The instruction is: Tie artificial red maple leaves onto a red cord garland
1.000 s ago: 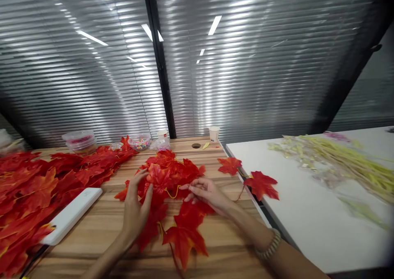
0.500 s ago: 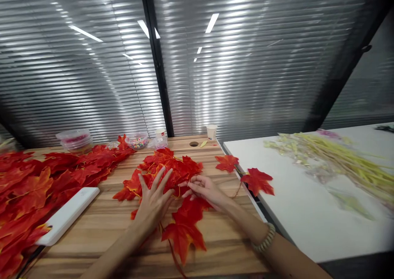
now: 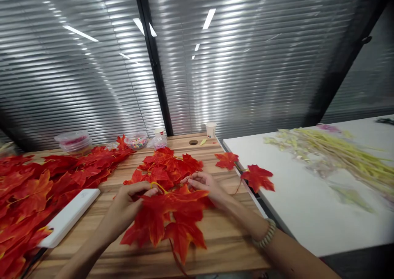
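Note:
My left hand [image 3: 131,201] pinches the yellow stem of a red artificial maple leaf [image 3: 175,203], which hangs towards me above the wooden table. Just right of that leaf, my right hand [image 3: 207,186] has its thumb and fingertips brought together. What sits between those fingertips is too small to make out. Beyond both hands lies a small heap of red maple leaves [image 3: 168,166]. Nearer to me, another red leaf [image 3: 184,236] lies on the table with a dark reddish stem trailing from it.
A large pile of red leaves [image 3: 27,192] covers the left side, with a white power strip [image 3: 70,217] beside it. Plastic tubs [image 3: 75,142] and a paper cup [image 3: 211,130] stand at the back. Two leaves [image 3: 257,178] bridge towards the white table [image 3: 277,213], which bears yellow-green strips [image 3: 341,155].
My left hand has gone from spread fingers over the heap to pinching a leaf's stem. That leaf has come towards me. My right hand stays nearly in place.

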Demonstrator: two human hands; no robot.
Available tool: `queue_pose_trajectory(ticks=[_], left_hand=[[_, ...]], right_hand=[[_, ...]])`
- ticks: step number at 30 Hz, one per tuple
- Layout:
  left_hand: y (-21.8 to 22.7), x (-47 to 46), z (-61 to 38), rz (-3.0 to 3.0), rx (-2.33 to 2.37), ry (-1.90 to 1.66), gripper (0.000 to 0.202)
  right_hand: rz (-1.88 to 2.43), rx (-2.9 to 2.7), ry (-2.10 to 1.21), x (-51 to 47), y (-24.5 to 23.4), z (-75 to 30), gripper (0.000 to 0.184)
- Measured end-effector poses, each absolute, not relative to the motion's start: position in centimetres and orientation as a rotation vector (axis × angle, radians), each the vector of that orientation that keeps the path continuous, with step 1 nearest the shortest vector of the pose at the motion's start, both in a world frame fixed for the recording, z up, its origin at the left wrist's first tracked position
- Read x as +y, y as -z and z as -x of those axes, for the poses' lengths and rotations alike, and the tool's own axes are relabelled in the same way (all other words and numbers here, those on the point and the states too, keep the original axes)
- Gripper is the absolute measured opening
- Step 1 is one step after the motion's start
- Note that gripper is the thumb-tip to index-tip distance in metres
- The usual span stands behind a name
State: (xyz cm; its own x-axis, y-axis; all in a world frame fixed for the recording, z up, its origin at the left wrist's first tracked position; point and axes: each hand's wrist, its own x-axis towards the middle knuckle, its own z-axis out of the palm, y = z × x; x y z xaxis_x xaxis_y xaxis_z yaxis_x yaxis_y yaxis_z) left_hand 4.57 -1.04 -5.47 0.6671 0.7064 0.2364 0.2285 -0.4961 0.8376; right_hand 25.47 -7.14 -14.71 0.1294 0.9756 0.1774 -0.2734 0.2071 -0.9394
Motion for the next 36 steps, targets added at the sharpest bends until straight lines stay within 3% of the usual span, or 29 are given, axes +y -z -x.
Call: queue_pose_trajectory(ticks=[9,14,17,21,36], left_hand=[[11.0,0.6,-10.6,-1.783,0.470,-0.650,0.012],[13.6,1.2,-13.2,-1.572,0.435,-0.690,0.021],[14.7,1.3,-13.3,-1.486,0.452,-0.704,0.023],[15.2,1.0,-12.8,-1.375,0.486,-0.674,0.022],[15.2,0.7,-12.6,-1.011,0.566,-0.589,0.027]], right_hand=[[0.961,-0.842,-1.108,-6.7,15.8,-25.4,0.027],[0.882,-0.762,-1.086,-7.0,15.1,-25.2,0.042],[0.903,-0.749,-1.109,-7.0,15.0,-25.2,0.036],[0.942,-0.811,-1.126,-6.8,15.3,-25.2,0.021],[1.091,-0.860,-1.109,-6.9,15.1,-25.5,0.024]])
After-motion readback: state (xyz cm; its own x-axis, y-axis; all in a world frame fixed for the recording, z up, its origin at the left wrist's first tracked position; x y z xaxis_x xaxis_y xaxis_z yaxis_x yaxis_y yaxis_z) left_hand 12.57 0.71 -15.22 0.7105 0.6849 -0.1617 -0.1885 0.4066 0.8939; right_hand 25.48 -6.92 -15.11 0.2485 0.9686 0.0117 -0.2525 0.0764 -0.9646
